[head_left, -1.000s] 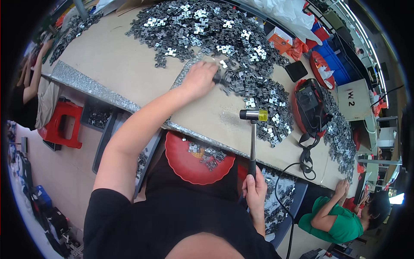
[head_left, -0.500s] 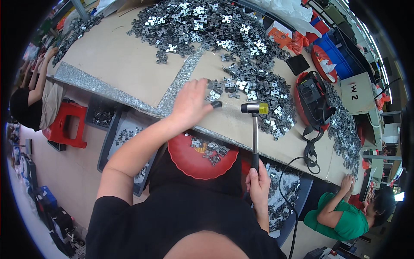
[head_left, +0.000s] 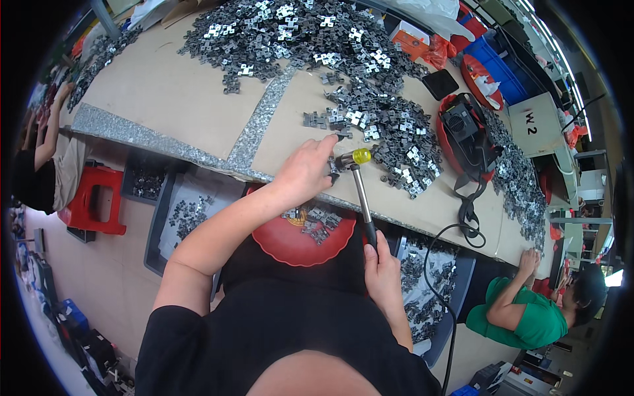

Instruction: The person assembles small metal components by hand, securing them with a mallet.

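Note:
My right hand point(head_left: 383, 264) grips the black handle of a mallet point(head_left: 362, 198), whose metal head has a yellow face and a dark face. The head is low over the near edge of the table, beside the fingers of my left hand point(head_left: 307, 170). That hand rests at the table edge with thumb and forefinger apart and dark covers on their tips. Small metal pieces partly show between those fingers and the mallet head; whether I touch them cannot be made out. Just beyond my fingers lie a few linked metal clips point(head_left: 316, 119).
A heap of metal clips point(head_left: 290, 33) spreads over the cardboard-covered table point(head_left: 172, 99). A red scalloped tray point(head_left: 297, 247) with several clips sits at my lap. Grey bins point(head_left: 456, 290) flank me below. A black strapped device point(head_left: 462, 129) and cable lie right. A person in green point(head_left: 522, 317) works nearby.
The mallet head has moved left and tilted toward my left hand, its yellow face turning. My left hand has shifted slightly nearer, its thumb and forefinger spread. The whole view has shifted a little.

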### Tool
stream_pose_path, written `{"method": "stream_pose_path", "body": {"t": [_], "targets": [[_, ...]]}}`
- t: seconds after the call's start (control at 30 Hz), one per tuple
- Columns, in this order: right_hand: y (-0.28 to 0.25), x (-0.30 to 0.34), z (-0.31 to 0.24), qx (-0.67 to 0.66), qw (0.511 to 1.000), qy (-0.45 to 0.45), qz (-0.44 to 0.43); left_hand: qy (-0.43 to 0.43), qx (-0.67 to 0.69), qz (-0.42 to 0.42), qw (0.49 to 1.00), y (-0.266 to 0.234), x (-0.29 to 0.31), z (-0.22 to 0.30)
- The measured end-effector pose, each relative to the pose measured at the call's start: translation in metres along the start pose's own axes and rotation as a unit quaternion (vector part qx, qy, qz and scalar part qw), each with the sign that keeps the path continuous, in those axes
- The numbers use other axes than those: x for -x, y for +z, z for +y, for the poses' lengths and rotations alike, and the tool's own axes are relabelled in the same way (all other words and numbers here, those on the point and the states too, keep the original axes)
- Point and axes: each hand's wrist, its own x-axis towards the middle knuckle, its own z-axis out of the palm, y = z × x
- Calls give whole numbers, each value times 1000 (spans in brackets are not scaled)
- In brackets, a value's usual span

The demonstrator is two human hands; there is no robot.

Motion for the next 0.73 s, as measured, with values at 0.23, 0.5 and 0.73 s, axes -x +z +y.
{"method": "stream_pose_path", "body": {"t": [0.23, 0.5, 0.73], "targets": [[-4, 1, 2, -60, 998, -18, 9, 16, 71, 42, 996, 7, 4, -9], [3, -5, 0, 13, 1000, -11, 11, 5, 76, 35, 997, 4, 0, -8], [0, 9, 7, -191, 981, 0, 19, 70, 21, -79, 994, -5, 25, -3]]}}
